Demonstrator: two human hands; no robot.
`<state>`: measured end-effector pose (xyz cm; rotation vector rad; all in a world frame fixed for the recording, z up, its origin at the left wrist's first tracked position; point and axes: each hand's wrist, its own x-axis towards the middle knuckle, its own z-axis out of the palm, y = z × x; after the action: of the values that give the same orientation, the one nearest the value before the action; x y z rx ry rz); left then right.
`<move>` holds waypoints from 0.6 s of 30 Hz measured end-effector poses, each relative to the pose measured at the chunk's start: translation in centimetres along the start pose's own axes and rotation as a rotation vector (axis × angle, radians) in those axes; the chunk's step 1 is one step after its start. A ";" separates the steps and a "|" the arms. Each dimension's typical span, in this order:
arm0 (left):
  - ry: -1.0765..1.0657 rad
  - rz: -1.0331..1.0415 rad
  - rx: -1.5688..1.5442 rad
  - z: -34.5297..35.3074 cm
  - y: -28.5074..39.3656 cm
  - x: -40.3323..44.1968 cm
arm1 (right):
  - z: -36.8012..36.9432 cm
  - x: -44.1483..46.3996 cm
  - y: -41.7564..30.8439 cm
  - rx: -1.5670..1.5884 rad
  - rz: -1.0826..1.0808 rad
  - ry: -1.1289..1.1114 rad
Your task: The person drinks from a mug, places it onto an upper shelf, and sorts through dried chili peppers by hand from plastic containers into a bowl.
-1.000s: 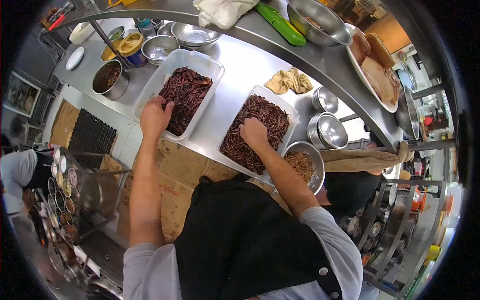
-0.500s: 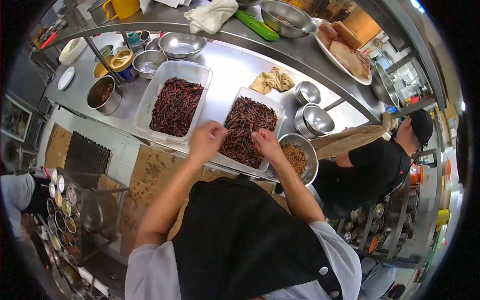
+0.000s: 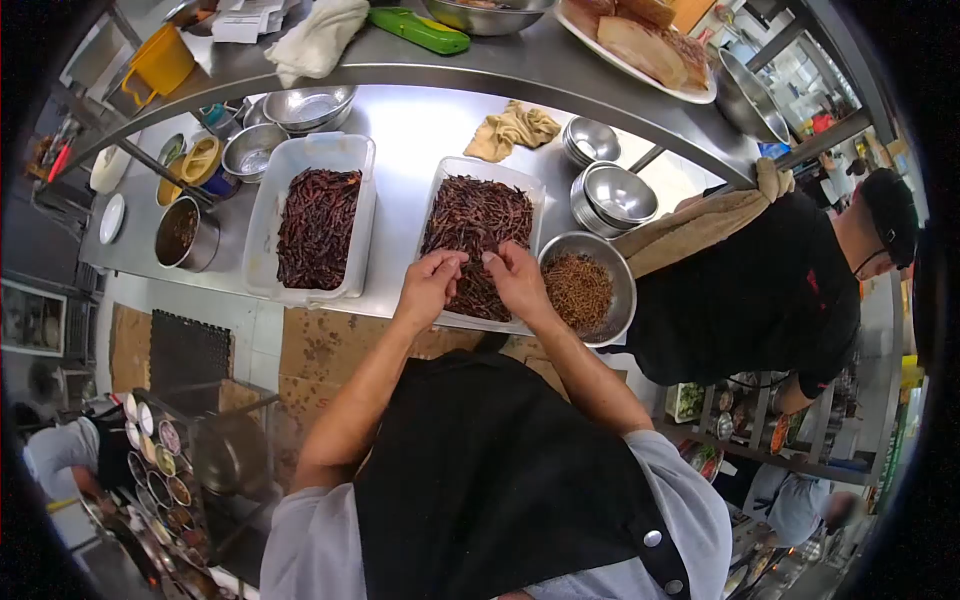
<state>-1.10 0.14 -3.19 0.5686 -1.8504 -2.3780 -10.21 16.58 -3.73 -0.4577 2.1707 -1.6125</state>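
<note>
Dried red chilies point(image 3: 480, 208) fill a white plastic tub point(image 3: 537, 200) in front of me. Over its near part, my left hand point(image 3: 432, 287) is closed in a pinch; whatever is between its fingertips is too small to make out. Close by on the right, my right hand point(image 3: 516, 282) pinches what looks like a dark dried chili. The fingertips of the two hands are a short gap apart. To the left stands a second, larger tub point(image 3: 262, 240) of darker dried chilies point(image 3: 318, 225). A steel bowl point(image 3: 622, 318) of small brownish bits point(image 3: 577, 290) sits beside my right hand.
Stacked steel bowls point(image 3: 618, 192) and a tan cloth point(image 3: 515, 130) lie behind the tubs. A steel pot point(image 3: 190, 238) stands at left. An overhead shelf point(image 3: 540, 65) crosses the far side, holding a plate of meat point(image 3: 650, 50). A co-worker in black point(image 3: 740, 290) stands close at right.
My left hand has moved right and down, from the tub's left edge to over the chilies. The two hands are now closer together. My view has shifted, and the co-worker has turned.
</note>
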 end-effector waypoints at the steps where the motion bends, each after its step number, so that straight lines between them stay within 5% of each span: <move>1: -0.001 -0.014 0.048 -0.3 -0.1 0.2 | -0.2 -0.1 -0.5 -0.085 -0.073 0.045; 4: -0.009 0.012 0.092 -0.3 -1.6 1.0 | 0.7 -0.3 -0.5 -0.185 -0.368 0.009; 9: -0.038 -0.054 0.105 -0.1 0.7 0.7 | 1.1 0.0 0.3 -0.113 -0.225 -0.095; 11: -0.064 -0.197 -0.305 -0.4 1.0 0.2 | 0.8 -0.1 -0.3 -0.031 -0.174 -0.143; 18: -0.049 -0.217 -0.600 -0.7 -1.4 0.3 | 0.4 0.1 -0.8 0.162 -0.069 -0.284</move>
<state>-0.96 -0.19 -4.78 0.6630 -1.0253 -2.9092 -10.06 15.94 -3.11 -0.6727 1.8193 -1.6324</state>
